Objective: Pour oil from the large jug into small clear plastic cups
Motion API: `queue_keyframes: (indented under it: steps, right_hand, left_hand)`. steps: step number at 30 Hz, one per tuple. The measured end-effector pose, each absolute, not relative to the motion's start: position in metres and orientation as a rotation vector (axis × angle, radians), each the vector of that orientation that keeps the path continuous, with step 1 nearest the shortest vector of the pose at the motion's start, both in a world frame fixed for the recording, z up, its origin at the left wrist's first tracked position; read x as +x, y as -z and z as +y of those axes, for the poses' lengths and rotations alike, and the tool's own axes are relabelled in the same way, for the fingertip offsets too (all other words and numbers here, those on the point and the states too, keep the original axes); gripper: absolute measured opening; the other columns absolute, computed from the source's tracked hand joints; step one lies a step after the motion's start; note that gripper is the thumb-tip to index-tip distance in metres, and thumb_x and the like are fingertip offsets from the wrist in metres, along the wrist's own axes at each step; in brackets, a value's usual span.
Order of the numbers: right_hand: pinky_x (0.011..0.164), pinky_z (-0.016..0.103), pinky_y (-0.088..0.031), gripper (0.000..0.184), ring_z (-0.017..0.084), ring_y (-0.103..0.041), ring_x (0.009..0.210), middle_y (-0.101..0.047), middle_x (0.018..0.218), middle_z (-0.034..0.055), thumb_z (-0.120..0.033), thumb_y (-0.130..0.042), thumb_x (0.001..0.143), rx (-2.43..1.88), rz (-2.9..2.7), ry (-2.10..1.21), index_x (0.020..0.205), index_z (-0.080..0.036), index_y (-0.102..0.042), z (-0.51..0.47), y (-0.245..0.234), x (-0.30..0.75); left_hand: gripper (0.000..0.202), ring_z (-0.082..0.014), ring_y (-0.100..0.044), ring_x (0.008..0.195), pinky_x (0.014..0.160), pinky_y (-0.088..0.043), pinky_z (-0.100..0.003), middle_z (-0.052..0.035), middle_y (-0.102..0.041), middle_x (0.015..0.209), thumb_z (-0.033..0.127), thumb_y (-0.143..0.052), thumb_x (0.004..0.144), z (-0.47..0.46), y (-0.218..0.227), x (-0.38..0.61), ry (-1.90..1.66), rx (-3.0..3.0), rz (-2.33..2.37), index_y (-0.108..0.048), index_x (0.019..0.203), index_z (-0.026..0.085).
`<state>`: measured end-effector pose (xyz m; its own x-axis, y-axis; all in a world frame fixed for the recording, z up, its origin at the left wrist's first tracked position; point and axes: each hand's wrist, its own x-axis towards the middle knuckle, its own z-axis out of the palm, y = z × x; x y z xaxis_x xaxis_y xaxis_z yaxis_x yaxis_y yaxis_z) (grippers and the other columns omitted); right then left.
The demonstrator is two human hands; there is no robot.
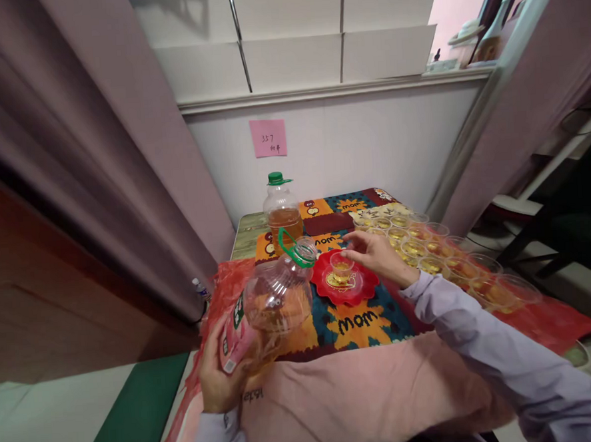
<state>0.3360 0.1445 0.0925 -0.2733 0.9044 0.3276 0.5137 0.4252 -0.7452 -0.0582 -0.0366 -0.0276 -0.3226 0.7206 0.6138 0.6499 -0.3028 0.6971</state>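
My left hand (215, 376) grips the base of a large clear plastic jug (275, 295) with a pink label. The jug is tilted, its open green-ringed mouth pointing toward a small clear cup (342, 267) of amber liquid. That cup stands on a red flower-shaped saucer (345, 286). My right hand (378, 256) reaches in from the right, fingers curled at the cup's rim. I cannot tell whether they actually grip it.
A second jug (281, 212) with a green cap, partly filled with amber liquid, stands at the table's back. Several filled clear cups (430, 249) line the right side. A colourful "mom" cloth (354, 324) covers the table; curtains hang on both sides.
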Motion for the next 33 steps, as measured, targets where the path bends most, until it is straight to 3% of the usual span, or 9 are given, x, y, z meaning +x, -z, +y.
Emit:
queue_keyframes:
  steps: [4,9,12,17,21,33]
  right_hand:
    - [0.091,0.038,-0.06,0.036,0.027,-0.079,0.098,-0.083,0.111,0.0107,-0.04,-0.073,0.097,-1.396,-2.242,-0.28,0.125,-0.019,-0.074,0.162,-0.093,0.347]
    - [0.104,0.042,-0.056,0.068,0.035,-0.072,0.126,-0.073,0.141,0.0188,-0.05,-0.083,0.089,-1.48,-2.449,-0.191,0.145,-0.016,-0.063,0.159,-0.088,0.327]
    - [0.103,0.043,-0.055,0.08,0.038,-0.074,0.123,-0.073,0.14,0.021,-0.053,-0.088,0.083,-1.538,-2.49,-0.182,0.148,-0.015,-0.06,0.156,-0.082,0.311]
    - [0.098,0.044,-0.055,0.061,0.039,-0.076,0.115,-0.075,0.133,0.023,-0.047,-0.078,0.091,-1.637,-2.472,-0.18,0.14,-0.013,-0.064,0.157,-0.076,0.299]
    - [0.097,0.045,-0.055,0.059,0.039,-0.076,0.115,-0.074,0.134,0.0239,-0.043,-0.079,0.09,-1.632,-2.442,-0.215,0.138,-0.013,-0.064,0.159,-0.074,0.299]
    - [0.099,0.041,-0.059,0.068,0.029,-0.076,0.115,-0.075,0.135,0.017,-0.038,-0.087,0.084,-1.431,-2.165,-0.32,0.144,-0.018,-0.062,0.181,-0.095,0.352]
  left_hand:
    - [0.106,-0.0444,-0.067,0.133,0.116,-0.052,-0.055,-0.0219,-0.07,0.143,0.09,-0.07,0.071,-0.036,0.026,-0.058,-1.717,1.696,1.862,-0.063,0.143,0.013]
    - [0.109,-0.0456,-0.066,0.132,0.117,-0.051,-0.056,-0.0233,-0.069,0.144,0.092,-0.07,0.069,-0.033,0.029,-0.062,-1.731,1.67,1.846,-0.062,0.142,0.012]
    - [0.106,-0.0448,-0.066,0.133,0.116,-0.052,-0.055,-0.022,-0.069,0.144,0.09,-0.07,0.071,-0.033,0.032,-0.066,-1.695,1.67,1.859,-0.062,0.143,0.014]
    - [0.102,-0.0432,-0.067,0.131,0.115,-0.053,-0.054,-0.0196,-0.071,0.142,0.091,-0.067,0.072,-0.032,0.029,-0.064,-1.708,1.693,1.883,-0.064,0.141,0.017]
    - [0.101,-0.0442,-0.069,0.128,0.112,-0.055,-0.056,-0.0196,-0.073,0.138,0.09,-0.069,0.071,-0.031,0.028,-0.062,-1.739,1.696,1.882,-0.065,0.139,0.016]
    - [0.098,-0.0428,-0.068,0.128,0.112,-0.055,-0.053,-0.018,-0.072,0.139,0.09,-0.069,0.073,-0.033,0.024,-0.06,-1.703,1.743,1.877,-0.064,0.141,0.019]
